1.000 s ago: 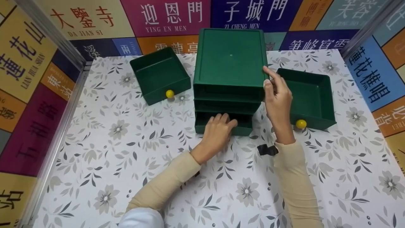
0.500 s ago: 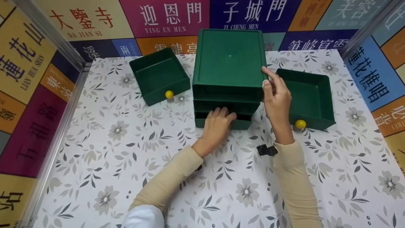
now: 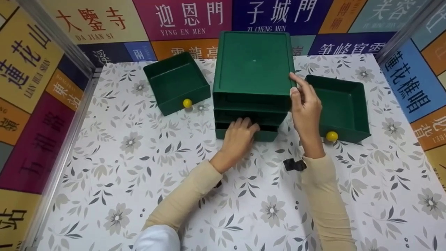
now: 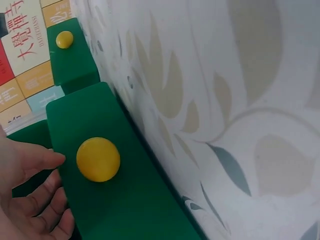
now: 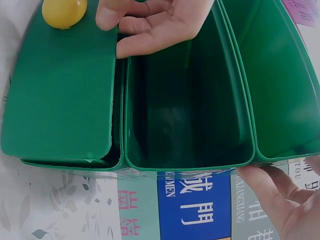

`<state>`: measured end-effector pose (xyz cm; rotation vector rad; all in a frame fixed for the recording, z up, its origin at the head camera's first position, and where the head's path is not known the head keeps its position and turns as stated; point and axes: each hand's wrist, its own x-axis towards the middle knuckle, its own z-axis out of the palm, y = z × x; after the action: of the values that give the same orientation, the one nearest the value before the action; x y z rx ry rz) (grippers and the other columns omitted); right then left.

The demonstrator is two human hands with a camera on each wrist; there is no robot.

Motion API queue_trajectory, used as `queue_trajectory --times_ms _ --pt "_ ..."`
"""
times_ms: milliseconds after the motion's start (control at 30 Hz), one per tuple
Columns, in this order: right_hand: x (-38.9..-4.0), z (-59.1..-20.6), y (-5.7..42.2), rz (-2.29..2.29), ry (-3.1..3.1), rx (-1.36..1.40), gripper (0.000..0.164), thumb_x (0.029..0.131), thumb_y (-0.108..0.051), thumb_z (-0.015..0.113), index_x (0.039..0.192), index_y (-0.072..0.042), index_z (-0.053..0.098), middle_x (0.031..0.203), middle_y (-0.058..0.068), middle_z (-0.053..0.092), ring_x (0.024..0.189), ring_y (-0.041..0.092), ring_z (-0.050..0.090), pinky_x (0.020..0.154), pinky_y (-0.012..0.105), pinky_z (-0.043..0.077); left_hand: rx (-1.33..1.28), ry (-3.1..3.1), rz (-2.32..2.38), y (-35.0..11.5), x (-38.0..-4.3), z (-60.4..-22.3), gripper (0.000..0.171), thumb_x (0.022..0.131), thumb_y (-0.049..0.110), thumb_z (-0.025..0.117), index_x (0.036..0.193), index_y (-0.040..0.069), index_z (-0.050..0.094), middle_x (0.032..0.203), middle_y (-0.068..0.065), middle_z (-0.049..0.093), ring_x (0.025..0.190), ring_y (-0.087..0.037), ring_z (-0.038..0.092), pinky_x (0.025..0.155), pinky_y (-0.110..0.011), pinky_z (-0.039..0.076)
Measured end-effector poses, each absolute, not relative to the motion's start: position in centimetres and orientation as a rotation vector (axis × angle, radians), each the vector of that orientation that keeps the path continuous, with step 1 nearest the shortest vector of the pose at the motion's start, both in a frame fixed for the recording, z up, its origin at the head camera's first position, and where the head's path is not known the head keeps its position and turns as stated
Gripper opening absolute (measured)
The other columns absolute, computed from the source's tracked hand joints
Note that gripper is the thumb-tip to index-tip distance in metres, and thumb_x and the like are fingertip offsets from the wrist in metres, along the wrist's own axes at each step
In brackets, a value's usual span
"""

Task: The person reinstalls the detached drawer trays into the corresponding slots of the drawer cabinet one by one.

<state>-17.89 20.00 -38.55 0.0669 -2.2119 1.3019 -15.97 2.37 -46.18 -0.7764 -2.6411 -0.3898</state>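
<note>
A green drawer cabinet stands at the back middle, its upper two slots without drawers. Its bottom drawer, with a yellow knob on the front, sits nearly flush in the lowest slot. My left hand grips the top edge of that drawer's front, thumb at the rim and fingers reaching inside. At the cabinet's right side, my right hand rests its index finger on the top edge and its thumb near the front corner. The right wrist view shows both hands on the cabinet.
One loose green drawer lies left of the cabinet, another to its right behind my right hand, both with yellow knobs. A floral cloth covers the table. Panels with large characters wall in the back and sides.
The bottom drawer has slid further back into the cabinet, and my left hand has moved forward with it. My right hand stays at the cabinet's side.
</note>
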Motion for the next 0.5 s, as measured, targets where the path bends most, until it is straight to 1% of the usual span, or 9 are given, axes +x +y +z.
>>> queue_trajectory --times_ms 100,167,333,500 --pt "-17.9 -38.6 20.1 1.298 -2.21 0.054 0.033 0.095 -0.026 0.046 0.125 -0.027 0.06 0.085 -0.013 0.049 0.069 0.005 0.042 0.062 0.021 0.03 -0.793 -2.663 -0.451 2.0 -15.6 -45.9 0.019 0.085 0.013 0.062 0.103 0.017 0.066 0.102 -0.003 0.062 0.092 -0.02 0.057 0.077 -0.033 0.049" --pt "-18.0 -38.7 20.1 1.299 -2.21 0.056 0.033 0.095 -0.027 0.046 0.125 -0.028 0.06 0.085 -0.014 0.049 0.069 0.005 0.042 0.062 0.021 0.03 -0.795 -2.664 -0.496 1.7 -15.4 -45.7 0.019 0.086 0.013 0.061 0.105 0.017 0.065 0.103 -0.004 0.061 0.093 -0.02 0.056 0.078 -0.033 0.048" --pt "-17.9 -38.7 20.0 1.299 -2.219 0.074 0.032 0.096 -0.027 0.046 0.126 -0.03 0.058 0.085 -0.013 0.049 0.07 0.007 0.042 0.062 0.022 0.03 -0.754 -2.679 -0.592 0.7 -14.6 -45.7 0.019 0.089 0.014 0.058 0.107 0.015 0.063 0.101 -0.006 0.057 0.088 -0.019 0.053 0.074 -0.032 0.046" --pt "-17.9 -38.6 20.1 1.301 -2.235 0.071 0.033 0.096 -0.027 0.044 0.126 -0.031 0.057 0.085 -0.011 0.049 0.069 0.007 0.04 0.06 0.023 0.029 -0.707 -2.767 -0.664 -0.3 -14.0 -45.7 0.021 0.089 0.016 0.059 0.11 0.014 0.061 0.097 -0.008 0.057 0.082 -0.018 0.058 0.067 -0.03 0.053"
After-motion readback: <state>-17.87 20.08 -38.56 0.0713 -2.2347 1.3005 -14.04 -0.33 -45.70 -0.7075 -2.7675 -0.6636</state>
